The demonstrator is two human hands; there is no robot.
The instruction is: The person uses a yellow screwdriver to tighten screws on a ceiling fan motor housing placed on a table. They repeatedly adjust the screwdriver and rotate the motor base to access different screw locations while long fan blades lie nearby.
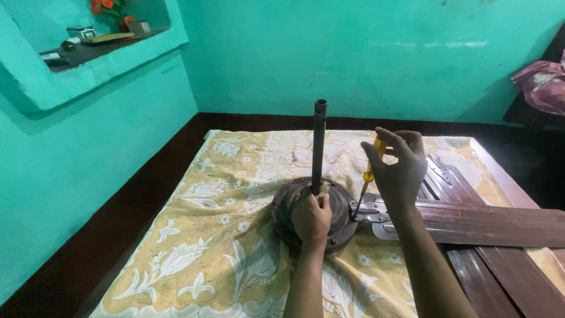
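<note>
A round dark ceiling fan motor (pixel 341 212) lies on a yellow floral cloth (pixel 212 247), with a dark rod (pixel 318 144) standing upright from its middle. My left hand (pixel 311 219) rests on top of the motor and grips the foot of the rod. My right hand (pixel 399 168) holds a yellow-handled screwdriver (pixel 371 171) upright; its tip meets the metal bracket (pixel 368 211) where a brown fan blade (pixel 488 224) joins the motor's right rim.
More brown fan blades (pixel 506 282) lie on the cloth at the right. Turquoise walls close in at the left and back, with a wall niche (pixel 94 47) holding small items. A purple bundle (pixel 544 82) sits at the far right.
</note>
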